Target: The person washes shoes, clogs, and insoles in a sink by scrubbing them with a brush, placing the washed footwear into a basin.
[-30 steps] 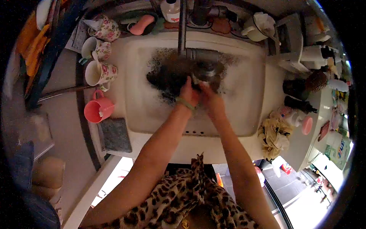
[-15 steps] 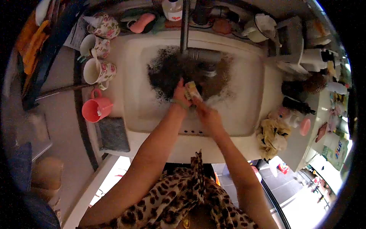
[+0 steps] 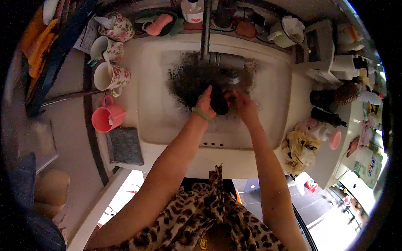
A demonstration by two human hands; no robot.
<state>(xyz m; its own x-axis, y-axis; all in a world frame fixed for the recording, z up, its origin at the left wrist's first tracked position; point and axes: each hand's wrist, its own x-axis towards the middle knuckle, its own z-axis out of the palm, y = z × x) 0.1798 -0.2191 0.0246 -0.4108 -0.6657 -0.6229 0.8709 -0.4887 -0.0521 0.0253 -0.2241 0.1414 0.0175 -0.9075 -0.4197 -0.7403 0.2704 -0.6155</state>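
Observation:
In the white sink, my left hand grips a black, rounded, elongated thing, its thumb up along the side. The exact kind of this thing is too dark to make out. My right hand is just to the right of it, fingers curled in towards it and slightly blurred; what they hold is hidden. Both hands are below the faucet. Dark stuff or dark water covers the middle of the basin around them.
Floral cups and a pink mug line the left rim, above a grey cloth. Pink soap lies in a dish behind the sink. A crumpled tan cloth, a hairbrush and bottles crowd the right counter.
The pale scrub brush that was in my right hand is out of sight. My right hand has moved right and up; the black thing now shows clearly in my left hand.

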